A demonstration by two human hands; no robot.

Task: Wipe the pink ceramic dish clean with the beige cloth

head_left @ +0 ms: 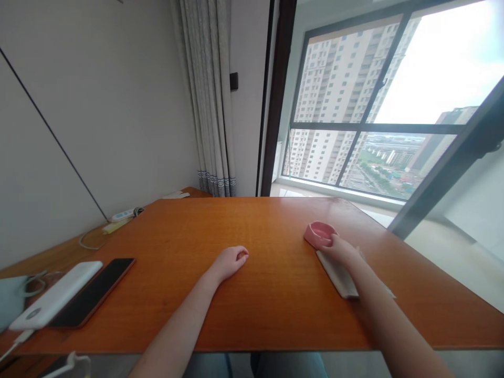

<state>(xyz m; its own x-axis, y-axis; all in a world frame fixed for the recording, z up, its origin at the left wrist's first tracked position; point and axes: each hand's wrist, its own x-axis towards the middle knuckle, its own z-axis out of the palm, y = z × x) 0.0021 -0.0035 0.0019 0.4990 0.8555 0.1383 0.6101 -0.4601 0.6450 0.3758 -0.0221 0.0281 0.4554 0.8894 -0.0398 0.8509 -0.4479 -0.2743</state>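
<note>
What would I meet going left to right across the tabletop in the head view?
White power bank, black phone, left hand, pink bowl, right hand.

A hand could pass along the table (271,299) between the left hand (229,261) and the pink bowl (316,235); to the left, the phone (94,294) and the white power bank (59,295) block the way
</note>
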